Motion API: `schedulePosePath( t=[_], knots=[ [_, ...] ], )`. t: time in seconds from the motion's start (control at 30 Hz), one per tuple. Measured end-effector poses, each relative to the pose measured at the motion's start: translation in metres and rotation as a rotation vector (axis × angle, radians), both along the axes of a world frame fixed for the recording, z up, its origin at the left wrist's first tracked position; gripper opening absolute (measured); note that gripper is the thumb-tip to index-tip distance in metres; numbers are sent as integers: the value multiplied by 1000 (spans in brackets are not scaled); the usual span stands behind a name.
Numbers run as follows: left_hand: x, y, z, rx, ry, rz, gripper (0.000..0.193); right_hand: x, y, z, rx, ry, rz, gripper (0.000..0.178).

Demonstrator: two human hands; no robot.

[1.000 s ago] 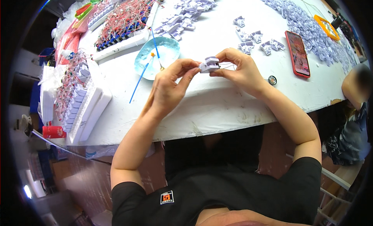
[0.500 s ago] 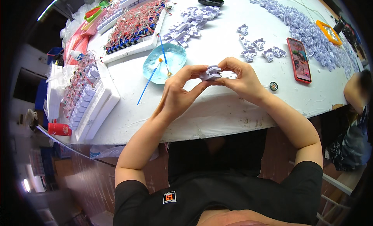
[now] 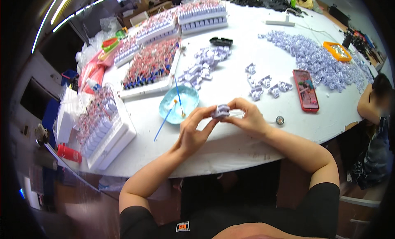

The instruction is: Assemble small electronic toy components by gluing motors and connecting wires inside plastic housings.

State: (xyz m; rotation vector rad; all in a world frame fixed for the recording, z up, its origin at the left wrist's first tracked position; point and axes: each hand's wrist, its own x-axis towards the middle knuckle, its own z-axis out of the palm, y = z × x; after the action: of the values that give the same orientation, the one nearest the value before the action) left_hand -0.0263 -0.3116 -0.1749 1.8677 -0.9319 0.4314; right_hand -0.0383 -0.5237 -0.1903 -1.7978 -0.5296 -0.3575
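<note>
Between both hands, just above the near part of the table, is a small pale lilac plastic housing [image 3: 221, 111]. My left hand [image 3: 196, 130] pinches its left side with thumb and fingers. My right hand [image 3: 249, 117] is closed at its right side, where thin wires run under the fingers. A small round speaker [image 3: 279, 120] lies on the table just right of that hand and seems joined to the wires. Left of my left hand stands a light blue bowl [image 3: 166, 105] with two blue-handled brushes [image 3: 163, 124] resting in it.
Loose lilac housings [image 3: 256, 92] lie beyond my hands, with a large heap [image 3: 312, 58] at the far right. A red-cased phone [image 3: 305, 91] lies nearer. White foam trays [image 3: 108, 146] of wired parts fill the left side. At the right edge is another person's arm [image 3: 368, 106].
The view has tilted up, so the table sits lower and more of its far end shows. Both hands keep hold of the housing, which appears slightly turned.
</note>
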Motion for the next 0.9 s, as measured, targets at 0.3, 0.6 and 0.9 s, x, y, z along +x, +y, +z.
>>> schedulePosePath(
  t=[0.3, 0.6, 0.9],
  knots=[
    [5, 4, -8, 11, 96, -93, 38, -10, -1, 9, -84, 36, -25, 27],
    [2, 18, 5, 9, 108, -193, 43, -10, -1, 19, -244, -42, 80, 28],
    [6, 18, 4, -8, 151, -225, 41, -10, 1, 21, -218, -17, 72, 30]
  ],
)
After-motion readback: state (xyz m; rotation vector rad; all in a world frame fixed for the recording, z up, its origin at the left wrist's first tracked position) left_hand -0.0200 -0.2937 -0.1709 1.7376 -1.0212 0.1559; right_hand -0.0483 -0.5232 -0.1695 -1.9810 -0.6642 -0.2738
